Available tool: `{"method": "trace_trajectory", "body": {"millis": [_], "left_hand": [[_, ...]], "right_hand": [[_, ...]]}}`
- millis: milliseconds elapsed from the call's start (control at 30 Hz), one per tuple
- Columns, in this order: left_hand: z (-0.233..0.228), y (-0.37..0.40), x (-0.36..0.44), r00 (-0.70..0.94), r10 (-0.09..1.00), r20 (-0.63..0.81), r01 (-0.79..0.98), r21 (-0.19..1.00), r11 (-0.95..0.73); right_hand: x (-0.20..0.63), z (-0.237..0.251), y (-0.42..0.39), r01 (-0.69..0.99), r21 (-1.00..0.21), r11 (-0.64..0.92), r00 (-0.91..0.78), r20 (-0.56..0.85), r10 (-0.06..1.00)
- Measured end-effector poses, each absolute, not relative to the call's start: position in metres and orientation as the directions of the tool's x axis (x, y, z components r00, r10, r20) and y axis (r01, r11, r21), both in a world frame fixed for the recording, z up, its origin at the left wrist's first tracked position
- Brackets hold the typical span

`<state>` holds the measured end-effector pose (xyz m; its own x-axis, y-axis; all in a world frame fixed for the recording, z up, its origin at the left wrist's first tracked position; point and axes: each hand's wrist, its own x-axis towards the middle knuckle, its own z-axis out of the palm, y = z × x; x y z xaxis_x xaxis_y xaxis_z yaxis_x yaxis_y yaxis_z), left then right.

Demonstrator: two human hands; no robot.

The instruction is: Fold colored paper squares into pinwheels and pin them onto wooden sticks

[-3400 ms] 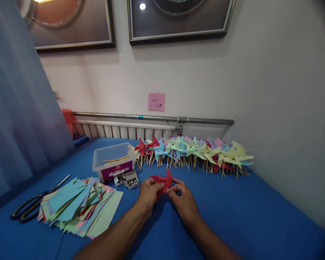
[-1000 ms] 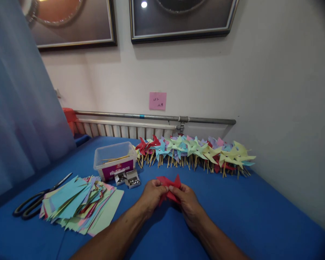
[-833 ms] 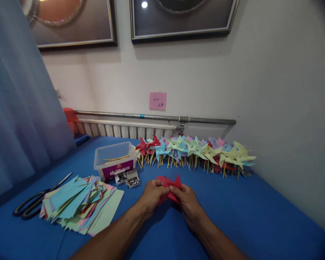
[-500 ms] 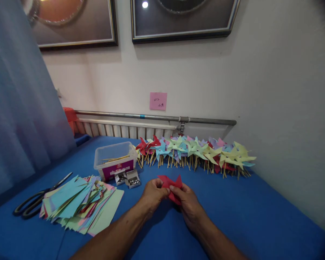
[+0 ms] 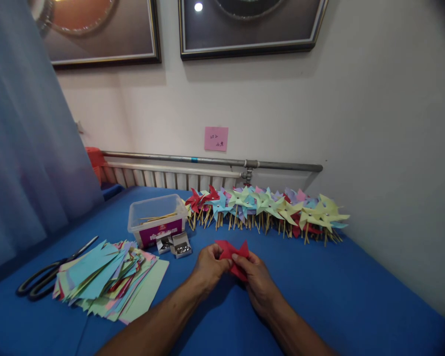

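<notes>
A red paper pinwheel (image 5: 241,271) with folded, pointed blades is held between my two hands above the blue table. My left hand (image 5: 209,264) pinches its left side, thumb against the middle. From the right, my right hand (image 5: 257,277) grips it with the thumb pressed near the centre and the fingers behind. Whether a pin sits under the thumbs is hidden. Left of my hands are two small open boxes of shiny metal pins (image 5: 181,245). Behind them stands a clear plastic tub (image 5: 137,222) with thin wooden sticks inside.
Finished pinwheels on sticks (image 5: 267,205) lie in a long row at the table's back. A pile of coloured paper pieces (image 5: 104,282) and black-handled scissors (image 5: 46,277) lie at left. A radiator pipe (image 5: 222,162) runs along the wall; a blue curtain (image 5: 25,138) hangs at left.
The view has shifted very slightly. Both hands keep the same hold on the red pinwheel, with no clear movement of the paper.
</notes>
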<state>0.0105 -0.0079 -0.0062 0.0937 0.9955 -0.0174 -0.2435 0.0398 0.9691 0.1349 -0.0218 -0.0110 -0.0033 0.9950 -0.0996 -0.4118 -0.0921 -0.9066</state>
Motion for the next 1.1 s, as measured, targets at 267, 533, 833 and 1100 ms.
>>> {"method": "trace_trajectory", "body": {"millis": [267, 533, 833, 1100], "left_hand": [[-0.009, -0.007, 0.012, 0.092, 0.995, -0.033, -0.280, 0.958, 0.058], [-0.007, -0.008, 0.012, 0.107, 0.994, -0.019, -0.319, 0.946, 0.053], [-0.008, -0.008, 0.009, 0.116, 0.993, -0.021, -0.306, 0.951, 0.055], [-0.007, 0.000, -0.002, 0.112, 0.994, 0.005, -0.122, 0.992, 0.009]], "right_hand": [[0.136, -0.010, -0.023, -0.405, -0.907, -0.117, -0.013, -0.122, 0.992], [0.138, -0.012, -0.022, -0.385, -0.916, -0.116, -0.047, -0.106, 0.993], [0.140, -0.020, -0.014, -0.336, -0.939, -0.070, -0.013, -0.070, 0.997], [0.140, -0.022, -0.012, -0.325, -0.944, -0.058, 0.004, -0.063, 0.998]]}}
